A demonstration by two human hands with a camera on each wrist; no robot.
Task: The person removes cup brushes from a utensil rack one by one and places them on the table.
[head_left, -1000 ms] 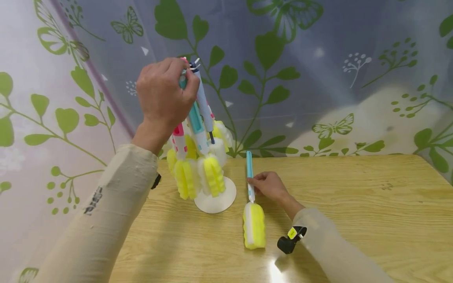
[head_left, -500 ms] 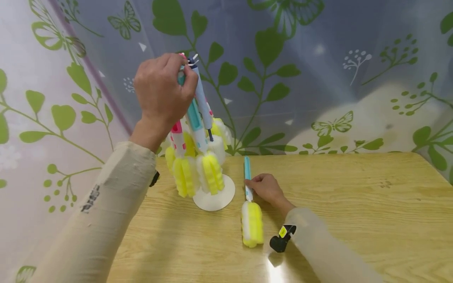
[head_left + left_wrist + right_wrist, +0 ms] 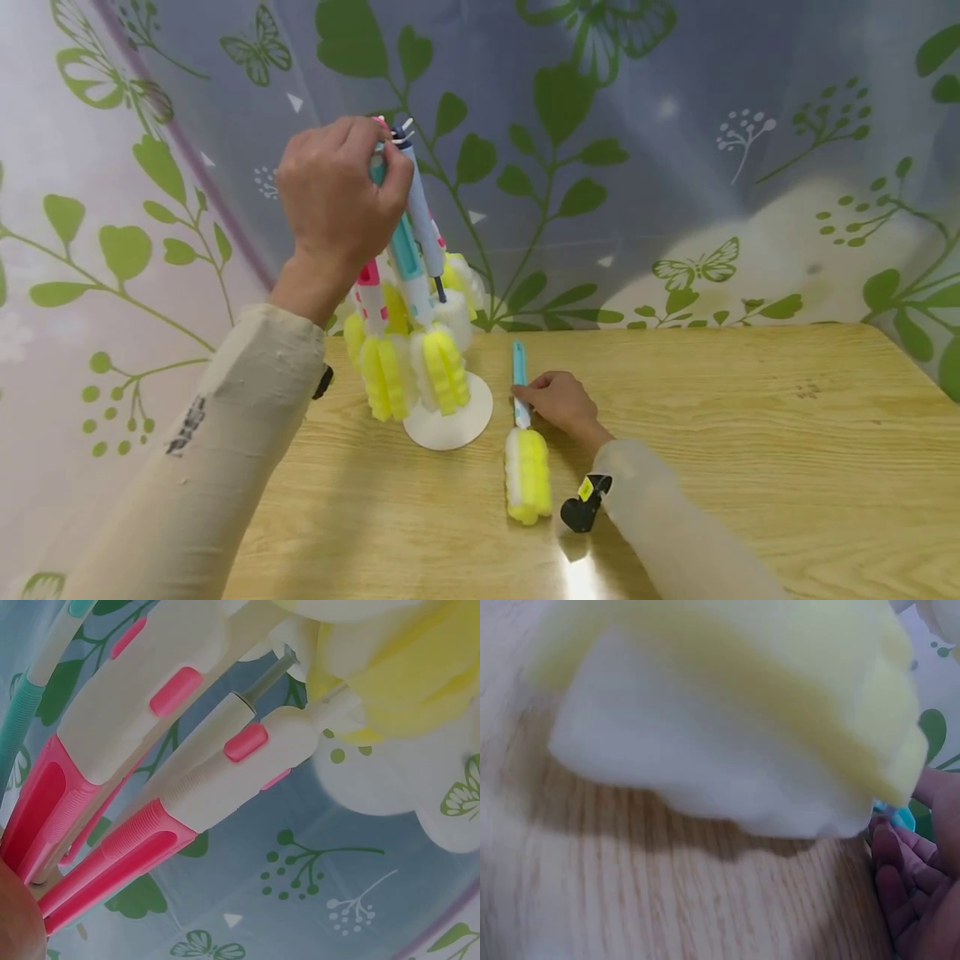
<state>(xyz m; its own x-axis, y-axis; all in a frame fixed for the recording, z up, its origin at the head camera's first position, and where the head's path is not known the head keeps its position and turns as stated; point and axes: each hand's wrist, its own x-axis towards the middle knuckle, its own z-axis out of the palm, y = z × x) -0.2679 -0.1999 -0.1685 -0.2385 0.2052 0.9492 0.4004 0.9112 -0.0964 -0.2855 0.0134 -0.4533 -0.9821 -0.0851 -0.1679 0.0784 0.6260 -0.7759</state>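
Observation:
My left hand (image 3: 341,196) grips the top of a cluster of hanging bottle brushes, its fingers curled round the upper handle ends. Pink-and-white handles (image 3: 236,746) run out from the hand in the left wrist view. Below hang yellow-and-white sponge heads (image 3: 441,371), above a round white stand base (image 3: 450,425). To the right of the base, my right hand (image 3: 564,404) pinches the turquoise-and-white handle of another bottle brush (image 3: 528,475). Its sponge head points toward me, close over the table, and fills much of the right wrist view. The pole of the stand is mostly hidden.
A wooden table (image 3: 735,467) lies under everything, its back edge against a curtain (image 3: 637,208) printed with leaves and butterflies. A black wrist camera (image 3: 585,504) sits on my right sleeve, near the sponge head.
The right wrist has shifted left, and the far end of the brush handle sits lower in the head view. My left hand keeps its grip at the top of the cluster.

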